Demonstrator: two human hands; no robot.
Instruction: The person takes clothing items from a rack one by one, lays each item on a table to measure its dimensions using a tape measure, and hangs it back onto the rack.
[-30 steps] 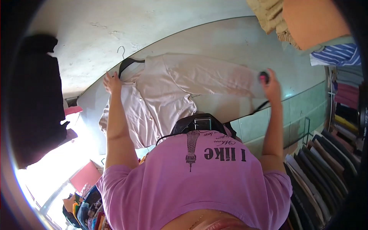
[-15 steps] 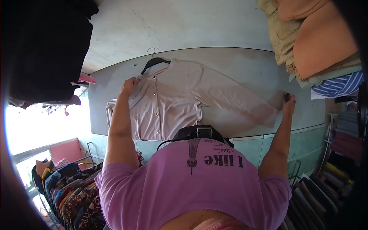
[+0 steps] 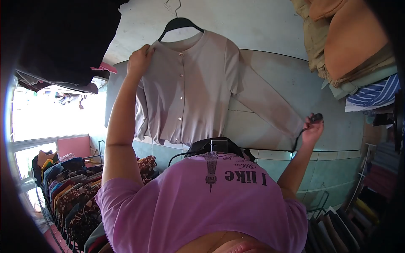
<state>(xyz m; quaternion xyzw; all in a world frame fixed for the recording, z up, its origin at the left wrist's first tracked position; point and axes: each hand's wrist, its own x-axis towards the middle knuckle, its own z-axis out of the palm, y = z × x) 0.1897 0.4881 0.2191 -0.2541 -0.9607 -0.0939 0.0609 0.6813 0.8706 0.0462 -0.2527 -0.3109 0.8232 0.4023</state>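
A pale greyish-pink button-front cardigan (image 3: pixel 198 84) hangs on a black hanger (image 3: pixel 180 24) with a metal hook. My left hand (image 3: pixel 140 61) is closed on the cardigan's shoulder, close to the hanger's end. The sleeve on the right (image 3: pixel 270 101) stretches down toward my right hand (image 3: pixel 313 131). Those fingers are wrapped round a small black object with a thin dark cord (image 3: pixel 315 118); its exact kind does not show. The cuff lies beside this hand, and I cannot tell whether the hand grips it too. The other sleeve hangs partly hidden behind my left forearm.
Behind the cardigan is a grey board (image 3: pixel 337 92) above green wall tiles (image 3: pixel 325 168). Folded clothes (image 3: pixel 356 46) are stacked at upper right, dark clothing (image 3: pixel 59 42) at upper left. A rack of patterned garments (image 3: pixel 80 189) stands at lower left beside a bright window.
The cardigan and hanger have come up and nearer, lifted by my left hand. My right hand has moved lower and slightly left, and the dark cord now shows.
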